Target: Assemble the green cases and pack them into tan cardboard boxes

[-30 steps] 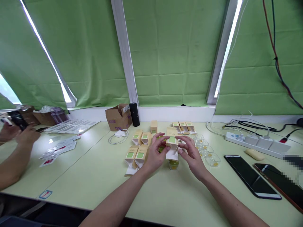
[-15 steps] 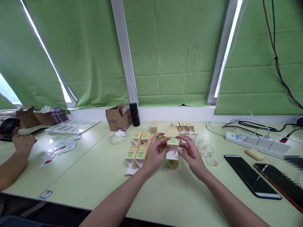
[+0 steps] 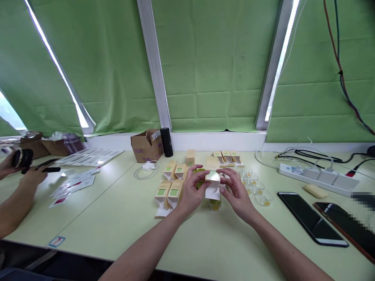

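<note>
Between both hands is a small cream carton (image 3: 213, 177) with a green window panel and its white flap hanging down. My left hand (image 3: 195, 188) grips its left side with thumb and fingertips; my right hand (image 3: 237, 193) pinches its right side. Right below the flap stands a small clear jar with yellow-green contents (image 3: 215, 205). Another green jar (image 3: 200, 177) is partly hidden behind my left fingers. Left of my left hand, several like cartons (image 3: 162, 191) stand with flaps open. Clear plastic cups (image 3: 259, 191) with yellow bits lie right of my right hand.
More cartons (image 3: 227, 158) stand at the back. A cardboard box (image 3: 146, 146) and a black bottle (image 3: 166, 142) are near the wall. Right lie phones (image 3: 312, 218) and a power strip (image 3: 316, 175). At left, a co-worker's hands (image 3: 32, 177) hold a black round object (image 3: 22, 158) above cards (image 3: 74, 185).
The carton in my hands has tipped slightly, its green panel now catching glare. My hands barely moved. The co-worker's hands shifted, and a black handle-like object now shows by them.
</note>
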Action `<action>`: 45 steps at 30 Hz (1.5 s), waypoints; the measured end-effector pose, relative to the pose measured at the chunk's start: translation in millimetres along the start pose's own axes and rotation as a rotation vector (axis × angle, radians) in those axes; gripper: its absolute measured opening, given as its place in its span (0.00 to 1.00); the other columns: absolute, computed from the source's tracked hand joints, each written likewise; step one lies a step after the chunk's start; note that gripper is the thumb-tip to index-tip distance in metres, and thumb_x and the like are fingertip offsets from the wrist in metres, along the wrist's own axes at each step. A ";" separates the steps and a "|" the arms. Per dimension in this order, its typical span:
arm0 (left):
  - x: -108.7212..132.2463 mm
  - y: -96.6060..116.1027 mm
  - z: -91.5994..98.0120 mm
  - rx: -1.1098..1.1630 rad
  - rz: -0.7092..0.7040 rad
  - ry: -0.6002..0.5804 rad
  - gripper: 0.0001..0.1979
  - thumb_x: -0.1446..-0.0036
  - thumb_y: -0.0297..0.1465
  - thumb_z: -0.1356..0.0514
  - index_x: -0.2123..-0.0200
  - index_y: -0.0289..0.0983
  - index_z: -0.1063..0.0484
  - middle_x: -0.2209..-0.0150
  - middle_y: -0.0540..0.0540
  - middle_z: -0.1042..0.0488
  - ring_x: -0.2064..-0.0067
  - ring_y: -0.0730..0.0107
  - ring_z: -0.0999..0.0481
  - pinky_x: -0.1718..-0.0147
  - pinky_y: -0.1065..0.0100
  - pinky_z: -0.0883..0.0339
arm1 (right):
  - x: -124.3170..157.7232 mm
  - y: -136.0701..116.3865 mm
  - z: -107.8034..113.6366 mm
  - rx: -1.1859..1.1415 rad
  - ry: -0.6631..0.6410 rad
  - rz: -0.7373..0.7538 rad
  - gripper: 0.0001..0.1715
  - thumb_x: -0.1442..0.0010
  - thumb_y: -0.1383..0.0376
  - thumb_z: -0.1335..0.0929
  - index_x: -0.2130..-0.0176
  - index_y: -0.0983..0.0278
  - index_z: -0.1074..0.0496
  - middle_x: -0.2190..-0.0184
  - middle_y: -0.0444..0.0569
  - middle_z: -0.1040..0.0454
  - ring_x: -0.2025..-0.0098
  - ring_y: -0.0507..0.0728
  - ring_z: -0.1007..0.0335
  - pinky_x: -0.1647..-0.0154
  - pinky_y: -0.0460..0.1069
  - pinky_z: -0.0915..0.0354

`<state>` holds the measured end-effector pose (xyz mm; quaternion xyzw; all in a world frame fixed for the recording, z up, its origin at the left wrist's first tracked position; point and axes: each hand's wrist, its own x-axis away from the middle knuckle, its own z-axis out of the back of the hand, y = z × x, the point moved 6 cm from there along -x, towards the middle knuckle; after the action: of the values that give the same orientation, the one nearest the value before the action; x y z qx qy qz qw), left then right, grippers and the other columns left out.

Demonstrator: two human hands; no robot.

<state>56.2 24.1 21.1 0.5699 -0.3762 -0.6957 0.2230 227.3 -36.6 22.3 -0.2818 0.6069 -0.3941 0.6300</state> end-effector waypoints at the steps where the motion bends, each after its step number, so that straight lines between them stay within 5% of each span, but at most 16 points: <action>1: -0.1 0.1 0.0 0.002 -0.007 0.001 0.14 0.35 0.29 0.34 0.47 0.43 0.20 0.36 0.41 0.39 0.50 0.66 0.19 0.49 0.61 0.19 | 0.1 0.1 -0.1 -0.002 -0.003 0.001 0.22 0.31 0.54 0.30 0.39 0.48 0.29 0.36 0.52 0.42 0.47 0.62 0.23 0.43 0.61 0.24; 12: -0.9 -3.5 1.1 -0.009 -0.012 0.002 0.16 0.38 0.26 0.34 0.47 0.43 0.19 0.36 0.41 0.38 0.53 0.70 0.19 0.50 0.62 0.20 | -0.5 3.9 -1.2 -0.039 -0.027 0.017 0.23 0.31 0.55 0.30 0.38 0.47 0.30 0.35 0.53 0.44 0.47 0.61 0.23 0.41 0.63 0.26; 45: 2.5 1.9 -3.9 -0.071 -0.005 -0.026 0.15 0.38 0.27 0.33 0.48 0.43 0.20 0.41 0.43 0.37 0.60 0.74 0.23 0.54 0.63 0.22 | -1.8 12.4 0.7 0.037 0.058 -0.023 0.15 0.29 0.56 0.32 0.43 0.50 0.28 0.41 0.51 0.39 0.59 0.54 0.26 0.55 0.55 0.24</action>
<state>59.1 20.1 20.7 0.5535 -0.3527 -0.7164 0.2367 230.0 -28.6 13.0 -0.2655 0.6143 -0.4202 0.6128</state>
